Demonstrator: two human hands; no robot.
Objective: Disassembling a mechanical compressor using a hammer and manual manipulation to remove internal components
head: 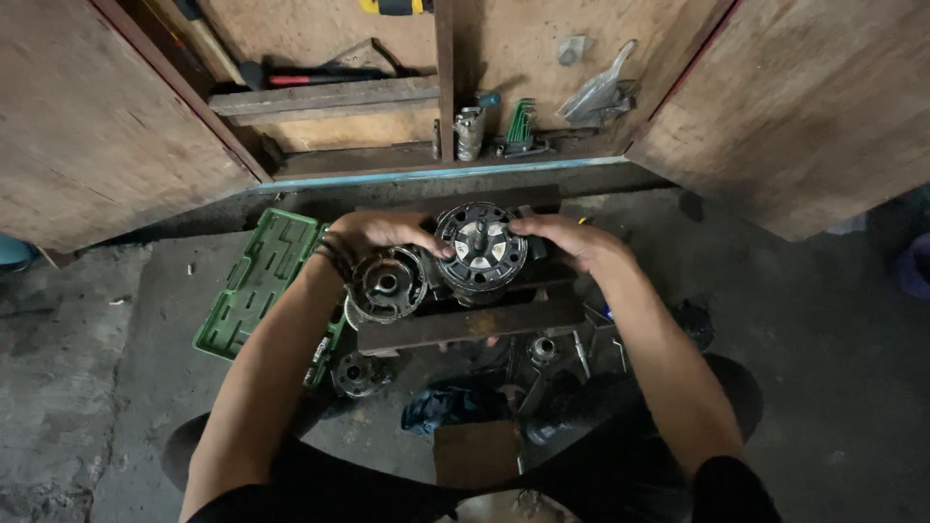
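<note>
Gripping the round motor (480, 248) from both sides, your left hand (380, 232) and right hand (567, 236) curl closed on its rim as it stands on the steel bars (465, 323), just beside the end cap (387, 285) and green case (257, 281).

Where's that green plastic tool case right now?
The green tool case lies open on the concrete floor, left of centre in the head view, just outside the left hand and beside the round metal housing.

Green tool case (254, 281) — dark grey round motor part (480, 247), white-and-black face — blue rag (441, 407)
</note>
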